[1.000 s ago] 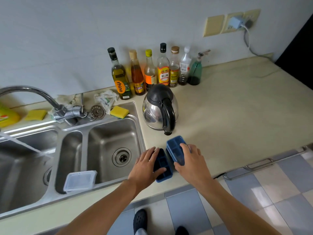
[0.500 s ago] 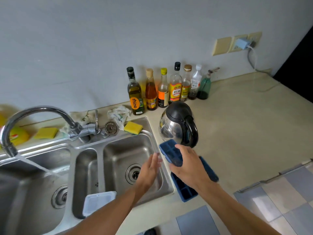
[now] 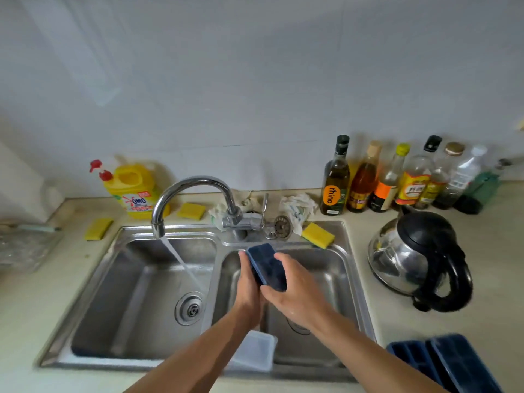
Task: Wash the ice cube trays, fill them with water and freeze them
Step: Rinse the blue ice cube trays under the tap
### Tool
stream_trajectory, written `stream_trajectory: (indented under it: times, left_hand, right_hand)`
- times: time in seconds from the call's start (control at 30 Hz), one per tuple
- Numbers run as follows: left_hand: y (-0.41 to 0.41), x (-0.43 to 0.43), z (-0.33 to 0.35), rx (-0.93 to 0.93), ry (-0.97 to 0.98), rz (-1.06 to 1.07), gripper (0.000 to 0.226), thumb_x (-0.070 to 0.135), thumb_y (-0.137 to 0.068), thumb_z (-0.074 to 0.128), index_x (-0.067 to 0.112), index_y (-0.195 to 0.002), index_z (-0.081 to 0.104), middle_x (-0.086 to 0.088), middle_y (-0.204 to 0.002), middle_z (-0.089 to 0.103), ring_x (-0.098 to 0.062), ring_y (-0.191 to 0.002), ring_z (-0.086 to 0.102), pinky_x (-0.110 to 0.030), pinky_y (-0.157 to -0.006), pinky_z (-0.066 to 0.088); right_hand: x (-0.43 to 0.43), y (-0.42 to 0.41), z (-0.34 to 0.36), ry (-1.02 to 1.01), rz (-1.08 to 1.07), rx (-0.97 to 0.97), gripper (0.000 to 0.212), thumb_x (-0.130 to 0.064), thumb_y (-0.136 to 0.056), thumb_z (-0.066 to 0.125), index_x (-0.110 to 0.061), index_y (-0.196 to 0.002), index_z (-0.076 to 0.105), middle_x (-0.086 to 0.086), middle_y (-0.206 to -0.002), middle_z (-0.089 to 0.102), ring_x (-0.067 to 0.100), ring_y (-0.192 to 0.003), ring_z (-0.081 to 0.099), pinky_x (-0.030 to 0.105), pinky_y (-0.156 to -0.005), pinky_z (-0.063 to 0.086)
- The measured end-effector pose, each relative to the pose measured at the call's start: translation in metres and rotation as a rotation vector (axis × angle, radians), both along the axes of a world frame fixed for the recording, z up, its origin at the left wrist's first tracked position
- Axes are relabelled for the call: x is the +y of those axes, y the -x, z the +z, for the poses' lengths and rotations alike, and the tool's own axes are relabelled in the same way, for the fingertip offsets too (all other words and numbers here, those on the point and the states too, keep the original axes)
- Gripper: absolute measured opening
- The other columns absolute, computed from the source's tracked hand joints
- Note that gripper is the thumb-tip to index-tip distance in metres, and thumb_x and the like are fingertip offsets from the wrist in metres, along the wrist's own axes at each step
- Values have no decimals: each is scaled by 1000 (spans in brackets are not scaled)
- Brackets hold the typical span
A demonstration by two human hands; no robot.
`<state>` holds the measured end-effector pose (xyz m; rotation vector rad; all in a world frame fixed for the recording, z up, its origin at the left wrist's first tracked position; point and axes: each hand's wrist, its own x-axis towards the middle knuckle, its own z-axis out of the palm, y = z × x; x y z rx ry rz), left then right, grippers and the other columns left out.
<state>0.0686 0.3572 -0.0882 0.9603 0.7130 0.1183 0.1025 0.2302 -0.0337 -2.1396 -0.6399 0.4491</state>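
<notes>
A dark blue ice cube tray [image 3: 268, 266] is held tilted above the right sink basin [image 3: 337, 276]. My right hand [image 3: 297, 290] grips its lower end, thumb and fingers wrapped round it. My left hand [image 3: 248, 282] holds its left edge from beneath. Two more blue trays [image 3: 442, 361] lie on the counter at the lower right. The tap [image 3: 195, 199] runs a stream of water into the left basin [image 3: 141, 293].
A steel kettle [image 3: 416, 256] stands right of the sink. Several bottles [image 3: 397, 177] line the wall. Yellow sponges [image 3: 317, 235] and a detergent jug [image 3: 136, 191] sit behind the sink. A clear plastic lid [image 3: 255, 353] rests on the sink's front edge.
My right hand carried one blue tray from the counter to above the right basin. My left hand came up to hold it. The view swung left toward the sink.
</notes>
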Motion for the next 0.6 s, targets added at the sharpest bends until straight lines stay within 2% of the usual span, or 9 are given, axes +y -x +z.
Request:
stream_trajectory:
  times: [0.1,0.17,0.23,0.37,0.4,0.5,0.6]
  left_hand:
    - [9,20,-1,57,-11,102,87,92,-77,39,22,-113,76,-18,-113,75,-34,-104,73,-44,-84,60]
    - [13,33,6,110,-16,163,98,98,-64,45,22,-119,72,-17,-114,75,-35,-106,73,-48,-91,57]
    - [15,44,7,157,-42,198,102,101,-54,47,25,-117,71,-15,-109,77,-34,-101,74,-46,-85,59]
    - [15,67,12,249,-50,272,76,89,-82,34,26,-112,64,-15,-92,78,-35,-86,77,-42,-64,62]
    - [15,72,12,265,-42,283,72,86,-86,32,26,-110,63,-15,-87,78,-35,-82,77,-41,-60,61]
    - [17,94,11,318,-32,257,67,82,-91,27,27,-107,62,-11,-79,78,-31,-74,77,-39,-54,60]
    - [15,123,2,343,-65,171,61,80,-93,26,32,-105,61,-6,-77,78,-27,-72,77,-38,-55,60]
  right_hand:
    - [20,-2,-5,51,84,-7,87,-67,-78,66,-27,-149,37,-5,-135,53,9,-116,54,18,-83,40]
    - [33,-4,-5,61,139,76,91,-73,-76,62,-28,-150,33,-4,-134,57,10,-112,58,20,-80,42]
    - [45,-7,-6,63,184,116,94,-73,-76,61,-28,-152,31,-4,-131,60,11,-110,62,20,-78,46]
    - [71,-14,-7,67,239,140,90,-72,-77,59,-26,-151,34,-4,-125,65,10,-100,65,20,-76,52]
    - [77,-15,-6,72,246,148,89,-72,-76,58,-28,-150,35,-6,-122,66,7,-97,66,17,-72,50]
    - [101,-16,-7,94,264,156,80,-74,-75,56,-34,-143,40,-12,-115,67,0,-84,64,12,-57,43]
    - [131,-14,-17,90,234,185,69,-69,-75,58,-35,-134,51,-16,-101,67,-7,-77,63,10,-55,45]
